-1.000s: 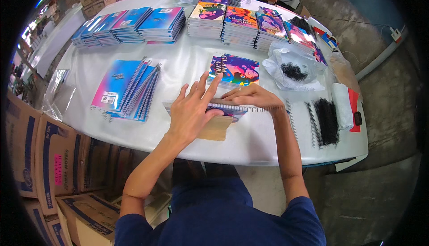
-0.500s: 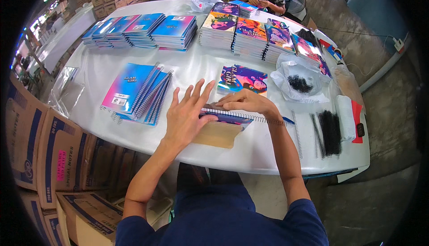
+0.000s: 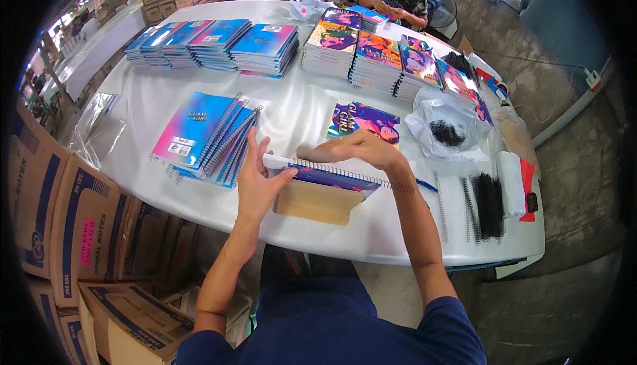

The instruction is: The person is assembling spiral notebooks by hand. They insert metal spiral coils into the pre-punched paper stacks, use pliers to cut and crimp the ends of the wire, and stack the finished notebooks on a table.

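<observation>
A notebook with a dark purple cover stands on edge before me, its punched edge up. A black spiral coil runs along most of that edge and sticks out past the right end. My left hand grips the notebook's left end, thumb on the near face, other fingers behind. Over the coil, my right hand has its fingers stretched leftward along the far side; their tips are blurred. Under the notebook is a tan board. Just beyond lie more purple-covered notebooks.
Blue-and-pink spiral notebooks lie fanned at left. Stacks of blue notebooks and colourful ones line the far side. At right are loose black coils and a white plastic bag. Cartons stand at lower left; a person sits opposite.
My left hand has gone from spread fingers over the notebook to gripping its left end, baring the white pages there. My right hand still works along the coil. The whole view has shifted slightly.
</observation>
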### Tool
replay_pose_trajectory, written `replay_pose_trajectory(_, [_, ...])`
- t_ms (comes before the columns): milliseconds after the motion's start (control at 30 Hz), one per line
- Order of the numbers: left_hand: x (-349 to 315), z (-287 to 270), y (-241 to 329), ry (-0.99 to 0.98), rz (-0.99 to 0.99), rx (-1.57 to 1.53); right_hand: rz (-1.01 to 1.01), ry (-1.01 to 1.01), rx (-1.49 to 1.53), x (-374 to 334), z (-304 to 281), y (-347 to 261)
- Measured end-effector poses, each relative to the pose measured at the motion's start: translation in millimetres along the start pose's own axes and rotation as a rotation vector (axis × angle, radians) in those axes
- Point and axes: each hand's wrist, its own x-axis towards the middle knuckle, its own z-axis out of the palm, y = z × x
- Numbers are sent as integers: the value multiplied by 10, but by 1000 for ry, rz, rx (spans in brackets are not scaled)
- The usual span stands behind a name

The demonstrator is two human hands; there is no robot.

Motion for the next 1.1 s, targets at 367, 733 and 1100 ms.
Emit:
replay_pose_trajectory(367, [-53, 49, -75, -33, -53, -215, 34, -60, 130, 57, 96, -111])
replay_pose_trajectory(733, [-27, 53, -46, 8, -40, -265, 90, 16, 171, 102, 97, -20])
replay_pose_trajectory(1100, [521, -159, 403, -283, -48, 48, 39, 570, -576, -644, 323, 457])
